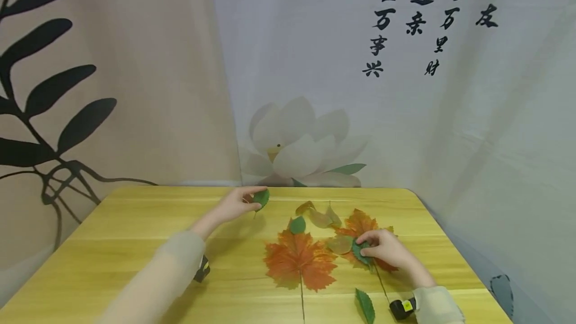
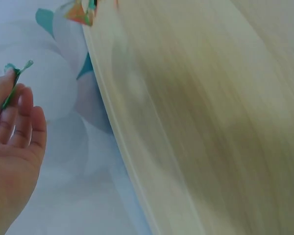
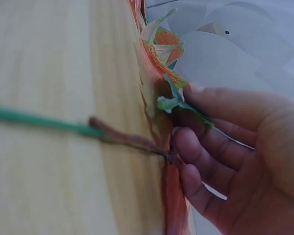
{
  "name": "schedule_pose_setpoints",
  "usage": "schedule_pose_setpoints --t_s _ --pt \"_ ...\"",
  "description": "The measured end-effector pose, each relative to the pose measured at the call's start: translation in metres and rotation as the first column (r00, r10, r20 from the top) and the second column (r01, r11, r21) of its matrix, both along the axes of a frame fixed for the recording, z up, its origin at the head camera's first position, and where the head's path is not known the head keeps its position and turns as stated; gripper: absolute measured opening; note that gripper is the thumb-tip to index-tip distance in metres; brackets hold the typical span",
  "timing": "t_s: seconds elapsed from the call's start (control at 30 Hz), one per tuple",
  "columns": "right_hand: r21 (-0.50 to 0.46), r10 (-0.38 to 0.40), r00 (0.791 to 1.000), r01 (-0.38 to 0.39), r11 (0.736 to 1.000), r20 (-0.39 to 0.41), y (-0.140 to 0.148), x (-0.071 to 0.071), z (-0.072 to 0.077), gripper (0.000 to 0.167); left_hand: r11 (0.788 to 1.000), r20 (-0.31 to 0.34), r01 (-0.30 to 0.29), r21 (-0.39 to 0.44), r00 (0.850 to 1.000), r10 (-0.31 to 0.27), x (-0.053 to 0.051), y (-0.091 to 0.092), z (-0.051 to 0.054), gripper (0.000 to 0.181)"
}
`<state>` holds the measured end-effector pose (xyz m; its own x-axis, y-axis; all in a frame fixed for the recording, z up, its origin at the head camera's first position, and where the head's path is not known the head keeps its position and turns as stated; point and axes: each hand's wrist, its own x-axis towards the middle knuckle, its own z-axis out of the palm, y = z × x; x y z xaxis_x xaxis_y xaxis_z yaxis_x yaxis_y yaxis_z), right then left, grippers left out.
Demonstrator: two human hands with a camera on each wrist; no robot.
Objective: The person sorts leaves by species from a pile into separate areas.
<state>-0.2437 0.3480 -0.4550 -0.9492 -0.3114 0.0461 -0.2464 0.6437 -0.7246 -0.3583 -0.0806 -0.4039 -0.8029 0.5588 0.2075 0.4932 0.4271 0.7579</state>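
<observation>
What counts here, as I judge it, is how the green leaf in my right hand (image 1: pixel 390 253) sits against the right orange leaf (image 1: pixel 359 222) beneath it. That hand is much the nearer one; my left hand (image 1: pixel 238 201) is well apart, up by the far edge of the table (image 1: pixel 148 244). I pinch the right-hand leaf (image 1: pixel 361 254) between thumb and fingers, and its blade reaches out to the left of my fingertips, its long axis slanting from far left to near right. The orange leaf's stem (image 1: pixel 382 284) runs from under it toward me, leaning right; whether the green blade touches the orange one I cannot tell.

My left thumb and fingers are closed together on another green leaf, the left-hand leaf (image 1: pixel 261 199), which lies just past the tips on the right side, its long axis slanting up and right, its little stalk pointing down. From there the left orange leaf (image 1: pixel 299 259) lies to the right and nearer me, with a small green leaf (image 1: pixel 297 225) at its far tip. A loose green leaf (image 1: pixel 365 305) rests on the table nearer me, between the two orange leaves' stems
</observation>
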Motion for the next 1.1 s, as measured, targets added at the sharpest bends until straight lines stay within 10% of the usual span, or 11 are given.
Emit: schedule_pose_setpoints --t_s 0.57,1.1 --pt "0.000 -0.020 0.999 0.020 1.000 0.036 -0.009 -0.004 0.002 0.024 0.981 0.025 -0.165 -0.100 0.985 0.168 -0.018 -0.098 -0.014 0.052" --pt "-0.010 -0.021 0.997 0.021 1.000 0.079 -0.010 -0.007 -0.001 0.028 0.945 -0.025 -0.275 -0.178 0.961 0.275 -0.038 -0.201 -0.006 0.057"
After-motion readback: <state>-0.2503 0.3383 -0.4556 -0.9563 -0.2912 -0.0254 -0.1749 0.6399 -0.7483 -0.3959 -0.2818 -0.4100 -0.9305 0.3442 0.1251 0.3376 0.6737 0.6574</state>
